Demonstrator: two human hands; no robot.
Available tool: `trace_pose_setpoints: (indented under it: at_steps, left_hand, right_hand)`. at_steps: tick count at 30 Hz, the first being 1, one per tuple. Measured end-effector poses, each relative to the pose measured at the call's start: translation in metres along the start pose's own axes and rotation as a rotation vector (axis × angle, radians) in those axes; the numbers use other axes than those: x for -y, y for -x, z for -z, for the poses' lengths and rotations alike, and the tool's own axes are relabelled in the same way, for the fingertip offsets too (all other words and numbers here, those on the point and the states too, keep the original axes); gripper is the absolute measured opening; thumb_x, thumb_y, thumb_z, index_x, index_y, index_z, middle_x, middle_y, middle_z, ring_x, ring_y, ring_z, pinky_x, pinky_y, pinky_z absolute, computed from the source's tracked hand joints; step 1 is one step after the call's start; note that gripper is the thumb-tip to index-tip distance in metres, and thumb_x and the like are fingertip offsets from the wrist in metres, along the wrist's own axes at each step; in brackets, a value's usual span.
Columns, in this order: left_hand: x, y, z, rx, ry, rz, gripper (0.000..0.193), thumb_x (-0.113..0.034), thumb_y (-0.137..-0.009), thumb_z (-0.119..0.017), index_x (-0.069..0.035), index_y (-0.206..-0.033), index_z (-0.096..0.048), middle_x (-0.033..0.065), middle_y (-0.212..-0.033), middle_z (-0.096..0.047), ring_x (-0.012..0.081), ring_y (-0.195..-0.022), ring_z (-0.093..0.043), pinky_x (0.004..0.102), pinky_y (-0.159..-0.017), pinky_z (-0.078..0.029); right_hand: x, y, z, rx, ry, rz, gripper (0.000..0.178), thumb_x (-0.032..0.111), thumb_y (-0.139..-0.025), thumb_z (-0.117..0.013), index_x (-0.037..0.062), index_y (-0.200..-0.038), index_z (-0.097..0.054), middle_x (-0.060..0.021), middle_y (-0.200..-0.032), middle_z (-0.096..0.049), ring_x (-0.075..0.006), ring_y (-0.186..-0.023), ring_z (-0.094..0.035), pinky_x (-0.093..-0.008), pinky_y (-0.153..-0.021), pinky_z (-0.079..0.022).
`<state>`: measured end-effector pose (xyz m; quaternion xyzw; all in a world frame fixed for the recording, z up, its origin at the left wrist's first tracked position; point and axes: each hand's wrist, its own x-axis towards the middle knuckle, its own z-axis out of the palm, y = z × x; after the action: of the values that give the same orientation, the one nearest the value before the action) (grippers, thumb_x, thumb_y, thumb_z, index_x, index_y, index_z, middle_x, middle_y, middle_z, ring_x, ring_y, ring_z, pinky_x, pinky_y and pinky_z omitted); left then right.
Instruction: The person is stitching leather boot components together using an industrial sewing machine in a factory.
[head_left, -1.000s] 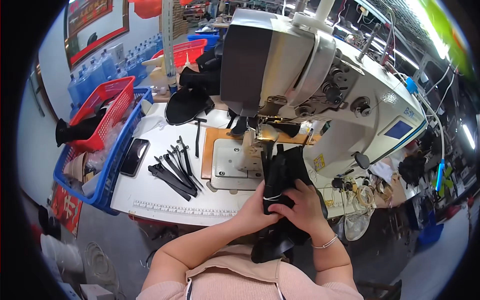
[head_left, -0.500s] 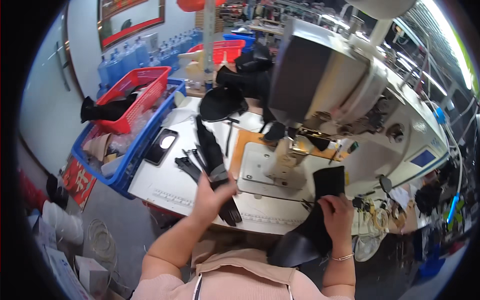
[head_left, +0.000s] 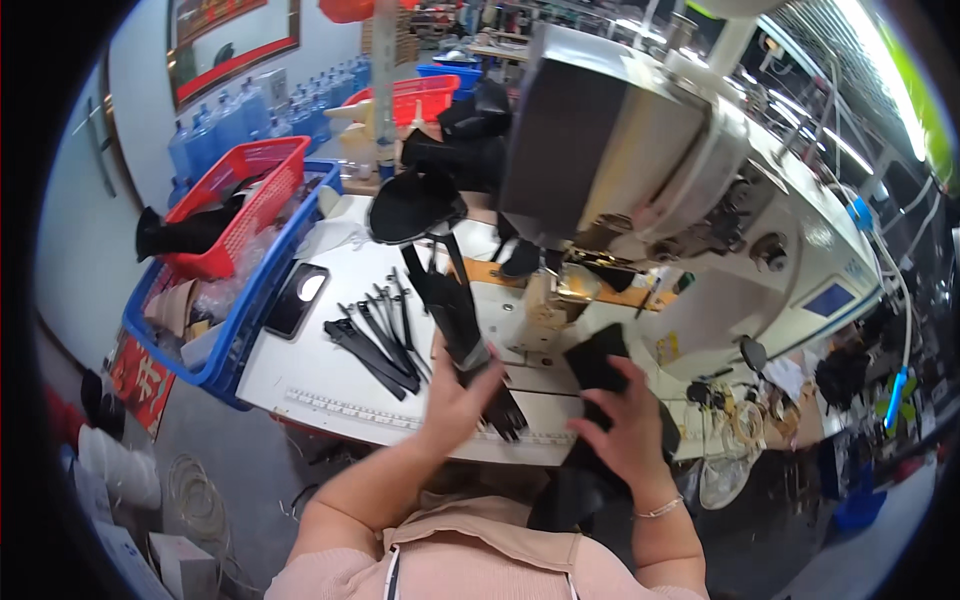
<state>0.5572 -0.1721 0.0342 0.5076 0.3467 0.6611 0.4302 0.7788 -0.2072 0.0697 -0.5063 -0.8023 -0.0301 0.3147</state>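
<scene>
My left hand (head_left: 460, 398) is closed around a bundle of black strips (head_left: 447, 312), which slants over the front of the white sewing table. A grey patch or band shows on the bundle beside my fingers. My right hand (head_left: 632, 420) has its thumb and fingers spread over a black piece of leather-like material (head_left: 592, 358). That piece hangs past the table's front edge towards my lap; whether my fingers touch it I cannot tell. Left of the bundle, several loose black strips (head_left: 378, 350) with small ends lie fanned out on the table.
A large sewing machine (head_left: 690, 170) stands behind and right of my hands. At the left are a phone (head_left: 297, 300), a blue crate (head_left: 232, 362) and a red basket (head_left: 262, 215). Black shaped pieces (head_left: 410, 207) lie beyond the bundle. A ruler strip (head_left: 345, 405) runs along the front edge.
My left hand has moved right with the bundle, away from the loose strips. My right hand has let go of the black piece and spread its fingers; the piece now lies further left.
</scene>
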Motion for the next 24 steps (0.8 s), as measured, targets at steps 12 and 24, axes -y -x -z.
trace_pose_setpoints:
  at_steps: [12,24]
  left_hand:
    - [-0.03,-0.054,0.05,0.347,-0.018,0.451,0.051,-0.012,-0.081,-0.066,0.0,-0.125,-0.043,0.0088,-0.109,-0.057,0.0144,-0.097,-0.054,0.028,-0.085,-0.045]
    - [0.029,0.007,-0.013,0.135,0.197,0.327,0.036,-0.012,-0.085,-0.063,-0.004,-0.115,-0.045,0.0016,-0.093,-0.057,0.0078,-0.082,-0.052,0.0232,-0.073,-0.044]
  right_hand:
    - [0.009,-0.013,-0.02,0.172,0.03,0.023,0.018,0.03,-0.069,-0.071,0.0129,-0.072,-0.068,0.0012,-0.068,-0.064,-0.0217,-0.061,-0.054,-0.035,-0.062,-0.038]
    - [0.02,-0.014,-0.03,0.204,0.115,0.26,0.023,0.034,-0.074,-0.067,0.0128,-0.066,-0.061,0.0023,-0.062,-0.058,-0.0189,-0.067,-0.05,-0.0357,-0.068,-0.034]
